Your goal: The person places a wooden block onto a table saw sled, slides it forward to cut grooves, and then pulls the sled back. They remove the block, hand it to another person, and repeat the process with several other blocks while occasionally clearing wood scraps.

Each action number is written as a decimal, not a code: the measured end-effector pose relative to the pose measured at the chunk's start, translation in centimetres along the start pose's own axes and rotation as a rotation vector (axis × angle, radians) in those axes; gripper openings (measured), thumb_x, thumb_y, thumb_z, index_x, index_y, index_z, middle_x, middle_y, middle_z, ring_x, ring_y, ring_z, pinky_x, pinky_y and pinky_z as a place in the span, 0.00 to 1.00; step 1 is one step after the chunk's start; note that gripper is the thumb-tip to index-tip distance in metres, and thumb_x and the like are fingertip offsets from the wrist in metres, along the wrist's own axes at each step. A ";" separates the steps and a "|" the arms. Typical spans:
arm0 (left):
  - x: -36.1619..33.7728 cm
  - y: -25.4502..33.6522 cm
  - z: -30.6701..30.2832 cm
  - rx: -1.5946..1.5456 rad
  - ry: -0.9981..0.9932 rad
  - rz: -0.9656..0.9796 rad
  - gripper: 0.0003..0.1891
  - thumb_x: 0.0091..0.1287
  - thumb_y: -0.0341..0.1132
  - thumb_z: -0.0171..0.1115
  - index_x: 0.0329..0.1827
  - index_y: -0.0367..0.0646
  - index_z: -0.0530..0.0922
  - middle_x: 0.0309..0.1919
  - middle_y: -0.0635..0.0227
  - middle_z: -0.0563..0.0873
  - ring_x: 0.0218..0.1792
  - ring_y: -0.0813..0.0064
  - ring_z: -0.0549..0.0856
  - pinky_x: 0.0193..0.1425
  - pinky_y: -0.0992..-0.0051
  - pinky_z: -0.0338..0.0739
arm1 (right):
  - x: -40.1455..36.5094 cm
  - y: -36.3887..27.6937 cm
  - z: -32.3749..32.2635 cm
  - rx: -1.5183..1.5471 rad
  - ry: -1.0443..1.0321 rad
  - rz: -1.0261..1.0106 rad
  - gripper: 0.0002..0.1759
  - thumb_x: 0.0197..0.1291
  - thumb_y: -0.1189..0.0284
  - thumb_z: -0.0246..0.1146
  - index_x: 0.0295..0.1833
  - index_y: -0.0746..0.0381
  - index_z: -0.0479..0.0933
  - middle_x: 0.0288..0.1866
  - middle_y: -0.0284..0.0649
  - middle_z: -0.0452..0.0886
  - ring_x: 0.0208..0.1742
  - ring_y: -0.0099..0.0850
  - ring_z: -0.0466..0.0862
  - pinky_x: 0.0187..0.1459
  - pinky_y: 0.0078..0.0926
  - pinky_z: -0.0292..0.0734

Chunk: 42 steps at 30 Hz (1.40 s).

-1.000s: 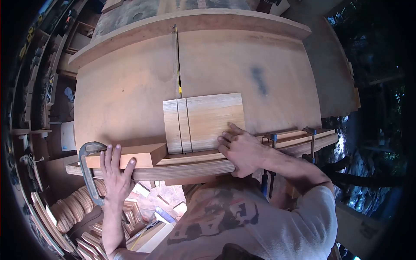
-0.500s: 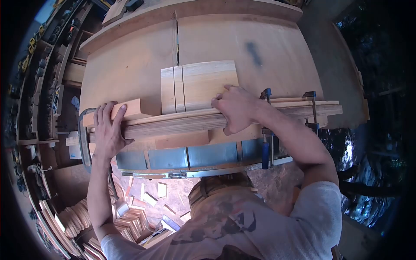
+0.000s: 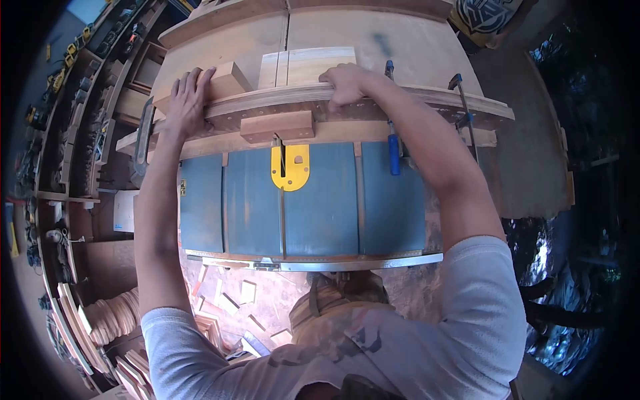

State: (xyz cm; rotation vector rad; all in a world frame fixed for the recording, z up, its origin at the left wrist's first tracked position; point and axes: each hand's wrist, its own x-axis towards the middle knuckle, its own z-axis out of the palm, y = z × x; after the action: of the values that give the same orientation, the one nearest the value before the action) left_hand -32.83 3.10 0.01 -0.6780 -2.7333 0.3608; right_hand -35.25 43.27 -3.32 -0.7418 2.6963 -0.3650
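My left hand (image 3: 187, 105) is closed over the left part of the layered plywood fence (image 3: 277, 100) of a table saw sled, its fingertips on a wooden block (image 3: 228, 79) behind the fence. Right of centre, my right hand (image 3: 347, 85) grips the same fence, thumb on the near side and fingers reaching onto a pale board (image 3: 310, 65). That board lies flat on the sled base (image 3: 427, 59) against the fence, a narrow strip showing at its left. A reddish block (image 3: 277, 126) is fixed to the fence's near face, just beyond the blade slot.
The blue saw table (image 3: 320, 207) has a yellow throat plate (image 3: 297, 181) around the blade slot. Blue-handled clamps (image 3: 394, 155) grip the fence at right, and a dark C-clamp (image 3: 143, 143) at left. Another person (image 3: 490, 23) stands at the far right. Offcuts (image 3: 248, 291) litter the floor.
The sled, with fence, board and both hands, has moved away from me across the saw. More blue table and the yellow throat plate now show. Another person has appeared at the far right.
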 end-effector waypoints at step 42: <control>-33.7 11.4 -12.6 -0.307 0.062 0.024 0.68 0.28 0.35 0.91 0.83 0.48 0.65 0.72 0.51 0.69 0.75 0.41 0.68 0.83 0.36 0.57 | -28.8 -18.8 13.8 0.122 -0.261 0.010 0.65 0.39 0.49 0.84 0.83 0.65 0.69 0.90 0.72 0.46 0.76 0.63 0.77 0.79 0.44 0.72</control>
State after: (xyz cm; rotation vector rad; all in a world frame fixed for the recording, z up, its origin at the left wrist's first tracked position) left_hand 4.60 -1.44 0.47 -0.7836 -2.7489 -0.0775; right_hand 1.76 40.71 -3.07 -0.6883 2.4097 -0.3963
